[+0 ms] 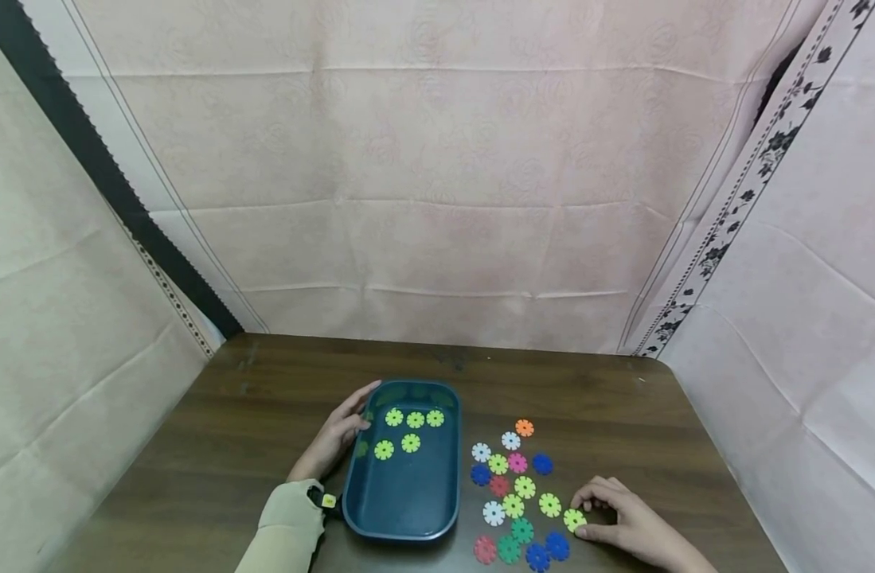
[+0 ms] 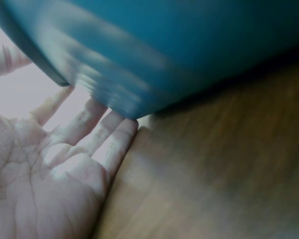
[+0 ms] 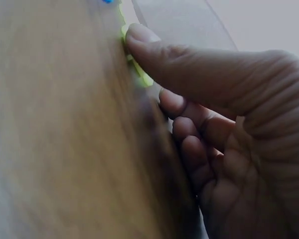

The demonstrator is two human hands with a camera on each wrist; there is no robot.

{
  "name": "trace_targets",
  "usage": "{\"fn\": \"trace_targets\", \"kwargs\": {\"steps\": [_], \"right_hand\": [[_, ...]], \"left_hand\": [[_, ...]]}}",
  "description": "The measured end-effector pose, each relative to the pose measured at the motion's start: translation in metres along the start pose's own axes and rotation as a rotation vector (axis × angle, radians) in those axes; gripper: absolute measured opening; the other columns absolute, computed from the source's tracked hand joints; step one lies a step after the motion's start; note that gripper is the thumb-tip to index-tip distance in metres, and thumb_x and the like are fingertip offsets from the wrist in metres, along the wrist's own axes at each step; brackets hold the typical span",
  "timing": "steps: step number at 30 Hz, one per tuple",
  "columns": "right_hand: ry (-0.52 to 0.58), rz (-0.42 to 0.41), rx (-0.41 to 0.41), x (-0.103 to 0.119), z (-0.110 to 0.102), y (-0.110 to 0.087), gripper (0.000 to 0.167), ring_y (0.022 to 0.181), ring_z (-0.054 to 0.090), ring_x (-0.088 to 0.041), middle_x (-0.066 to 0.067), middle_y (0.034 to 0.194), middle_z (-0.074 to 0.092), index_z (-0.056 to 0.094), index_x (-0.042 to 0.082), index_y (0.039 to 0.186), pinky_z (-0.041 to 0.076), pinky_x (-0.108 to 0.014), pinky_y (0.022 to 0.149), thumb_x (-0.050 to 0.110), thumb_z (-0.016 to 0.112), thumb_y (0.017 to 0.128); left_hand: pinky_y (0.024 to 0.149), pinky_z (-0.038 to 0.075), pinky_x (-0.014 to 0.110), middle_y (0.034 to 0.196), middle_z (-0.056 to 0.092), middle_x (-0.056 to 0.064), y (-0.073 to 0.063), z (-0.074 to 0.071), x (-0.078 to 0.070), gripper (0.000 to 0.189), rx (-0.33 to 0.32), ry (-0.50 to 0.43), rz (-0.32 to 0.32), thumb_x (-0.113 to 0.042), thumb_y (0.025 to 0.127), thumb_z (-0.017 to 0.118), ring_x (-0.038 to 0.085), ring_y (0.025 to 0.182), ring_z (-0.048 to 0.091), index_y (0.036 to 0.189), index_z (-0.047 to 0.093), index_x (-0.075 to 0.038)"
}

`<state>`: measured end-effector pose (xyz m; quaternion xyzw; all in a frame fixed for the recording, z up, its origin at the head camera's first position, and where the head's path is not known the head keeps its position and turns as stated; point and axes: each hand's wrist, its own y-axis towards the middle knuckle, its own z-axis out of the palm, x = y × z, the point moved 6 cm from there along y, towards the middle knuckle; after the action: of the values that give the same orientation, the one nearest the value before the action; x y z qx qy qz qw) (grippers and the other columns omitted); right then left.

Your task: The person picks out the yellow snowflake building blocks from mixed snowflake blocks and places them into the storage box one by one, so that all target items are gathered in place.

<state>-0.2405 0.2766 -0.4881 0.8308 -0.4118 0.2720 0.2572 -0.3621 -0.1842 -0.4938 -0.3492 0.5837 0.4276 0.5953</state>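
A dark teal tray (image 1: 401,505) lies on the table with several yellow-green notched building discs (image 1: 411,442) inside, towards its far end. My left hand (image 1: 337,436) holds the tray's left side, thumb at the rim; in the left wrist view its fingers (image 2: 117,144) reach the outer wall. On the right, my right hand (image 1: 623,517) has thumb and forefinger at opposite edges of a yellow-green notched disc (image 1: 574,520), pinching it low at the table. The right wrist view shows the thumb (image 3: 144,42) against that disc's edge, the other fingers curled beneath.
Between tray and right hand lie loose notched discs: yellow-green ones (image 1: 525,487), blue ones (image 1: 557,546), green ones (image 1: 522,530), white ones (image 1: 494,513), reddish ones (image 1: 485,549), a pink one (image 1: 517,462) and an orange one (image 1: 525,427). Pale cloth (image 1: 437,159) hangs round the wooden table (image 1: 265,446).
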Motion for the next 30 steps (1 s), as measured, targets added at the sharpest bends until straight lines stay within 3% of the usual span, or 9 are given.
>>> {"fn": "trace_targets", "kwargs": {"steps": [9,14,22,30], "right_hand": [[0.014,0.048,-0.054,-0.0022,0.0021,0.0031,0.017,0.081,0.046,-0.009,0.011,0.088,0.055,0.065,0.027,0.103,0.038,-0.024,0.065,0.029,0.076,0.09],[0.002,0.022,-0.092,-0.0018,0.0026,0.004,0.011,0.077,0.045,-0.008,0.014,0.086,0.056,0.064,0.028,0.099,0.04,-0.023,0.064,0.025,0.073,0.093],[-0.006,-0.022,-0.073,0.002,-0.001,0.0013,0.027,0.082,0.045,-0.008,0.011,0.092,0.056,0.064,0.026,0.108,0.038,-0.023,0.066,0.029,0.08,0.086],[-0.047,-0.038,-0.136,0.003,-0.0024,0.0018,0.024,0.081,0.049,-0.006,0.011,0.093,0.059,0.065,0.026,0.103,0.041,-0.023,0.067,0.026,0.081,0.085]], "left_hand": [[0.095,0.049,0.039,0.155,0.038,0.02,-0.0002,-0.0001,-0.0007,0.068,0.007,0.008,0.011,-0.003,0.093,0.051,0.045,0.131,0.045,0.157,0.037,-0.023],[0.095,0.049,0.039,0.154,0.039,0.019,0.0,0.0004,-0.0004,0.068,0.0,0.014,0.005,-0.004,0.093,0.052,0.044,0.13,0.046,0.156,0.037,-0.024],[0.095,0.049,0.04,0.154,0.04,0.017,-0.0007,0.0007,0.001,0.067,-0.009,0.02,-0.009,-0.004,0.093,0.052,0.043,0.13,0.047,0.156,0.038,-0.024],[0.094,0.05,0.041,0.153,0.041,0.019,-0.0002,-0.0005,0.0009,0.068,-0.002,0.012,-0.003,-0.004,0.092,0.052,0.045,0.128,0.047,0.156,0.038,-0.023]]}}
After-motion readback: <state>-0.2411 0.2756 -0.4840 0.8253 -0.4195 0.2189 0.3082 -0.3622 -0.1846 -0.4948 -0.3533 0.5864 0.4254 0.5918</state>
